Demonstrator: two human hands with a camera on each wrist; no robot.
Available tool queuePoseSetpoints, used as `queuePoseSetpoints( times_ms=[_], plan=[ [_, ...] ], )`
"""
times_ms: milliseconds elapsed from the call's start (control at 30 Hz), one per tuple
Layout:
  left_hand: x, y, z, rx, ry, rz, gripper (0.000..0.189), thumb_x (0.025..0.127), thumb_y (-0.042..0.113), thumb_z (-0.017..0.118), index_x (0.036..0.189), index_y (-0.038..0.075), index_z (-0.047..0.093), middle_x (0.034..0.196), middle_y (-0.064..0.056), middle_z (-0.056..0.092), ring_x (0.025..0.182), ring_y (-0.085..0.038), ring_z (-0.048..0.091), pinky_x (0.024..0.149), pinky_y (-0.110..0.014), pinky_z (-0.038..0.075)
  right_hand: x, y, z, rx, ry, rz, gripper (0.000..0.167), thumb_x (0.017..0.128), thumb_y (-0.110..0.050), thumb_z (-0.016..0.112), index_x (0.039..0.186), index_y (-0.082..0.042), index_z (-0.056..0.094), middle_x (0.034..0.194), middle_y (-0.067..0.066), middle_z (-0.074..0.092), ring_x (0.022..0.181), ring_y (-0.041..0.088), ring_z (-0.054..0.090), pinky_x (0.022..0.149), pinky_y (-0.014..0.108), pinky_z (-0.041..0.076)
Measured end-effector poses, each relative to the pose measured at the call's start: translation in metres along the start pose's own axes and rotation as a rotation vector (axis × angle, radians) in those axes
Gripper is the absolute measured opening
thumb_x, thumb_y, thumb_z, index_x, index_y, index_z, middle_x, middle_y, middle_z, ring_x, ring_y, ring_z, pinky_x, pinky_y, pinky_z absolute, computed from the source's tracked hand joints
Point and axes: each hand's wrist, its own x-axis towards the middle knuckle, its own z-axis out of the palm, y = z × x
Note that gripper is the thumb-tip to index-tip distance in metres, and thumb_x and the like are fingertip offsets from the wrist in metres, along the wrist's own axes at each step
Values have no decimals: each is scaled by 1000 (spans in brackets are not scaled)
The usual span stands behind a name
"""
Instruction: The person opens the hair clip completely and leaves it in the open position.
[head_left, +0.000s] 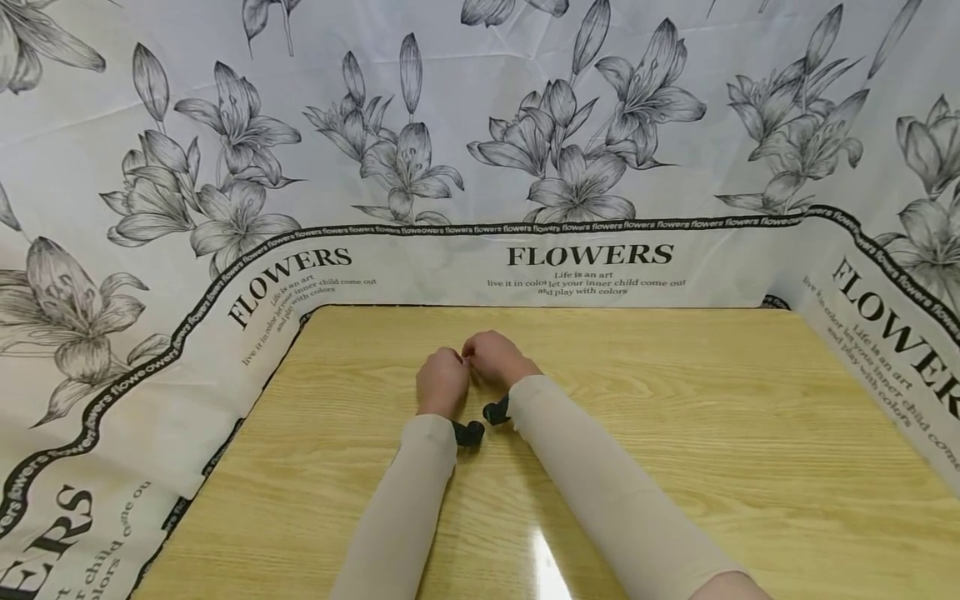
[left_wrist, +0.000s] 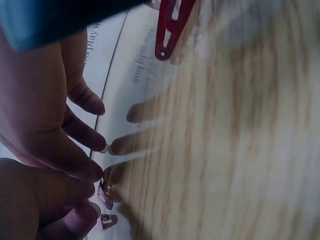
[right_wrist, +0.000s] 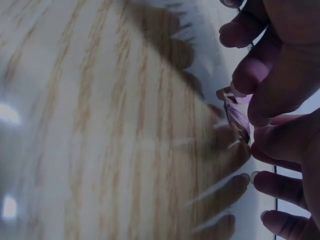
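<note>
My left hand (head_left: 442,382) and right hand (head_left: 497,358) meet fingertip to fingertip, low over the table. Between them they pinch a small shiny pink piece (right_wrist: 239,120) with a curved edge. Fingers cover most of it, so its exact kind does not show. The right wrist view has the right hand (right_wrist: 295,55) above the left one. A red snap hair clip (left_wrist: 171,30), with a small rivet at its narrow end, shows near the top of the left wrist view. What bears the clip cannot be made out, and the head view does not show it.
The glossy wood-grain table (head_left: 675,400) reflects the fingers. A white cloth (head_left: 420,271) printed with flowers and lettering hangs behind it and along both sides. Dark wrist mounts (head_left: 469,433) sit close together between the forearms.
</note>
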Motion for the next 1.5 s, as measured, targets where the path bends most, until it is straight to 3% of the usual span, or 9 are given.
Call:
queuePoseSetpoints(
  times_ms=[233,767,1333,1500],
  plan=[
    [4,2,2,63,28,14,30,94,27,61,69,10,64,73,-8,67,67,-27,65,63,-43,52,1,-1,0,6,11,-17,28,95,-7,51,109,-14,74,112,4,71,111,23,63,96,37,49],
    [8,0,5,98,-26,-50,28,91,34,64,76,11,66,82,-10,70,78,-29,68,69,-45,53,-3,-4,1,-30,26,3,23,93,-8,58,103,-19,76,108,-1,71,109,21,63,95,36,49],
    [5,-3,-2,106,-65,-32,26,89,31,67,68,15,67,75,-3,69,72,-22,66,71,-42,52,-4,-3,-10,-79,-73,5,12,92,-13,62,93,-19,72,95,-2,68,90,17,60,84,34,50],
    [4,-4,-3,98,-60,-26,23,88,29,68,69,16,67,76,-2,69,77,-24,67,80,-45,50,-3,-2,-10,-94,-81,-1,7,92,-17,65,86,-20,68,86,-3,65,82,17,57,77,32,49]
  ],
)
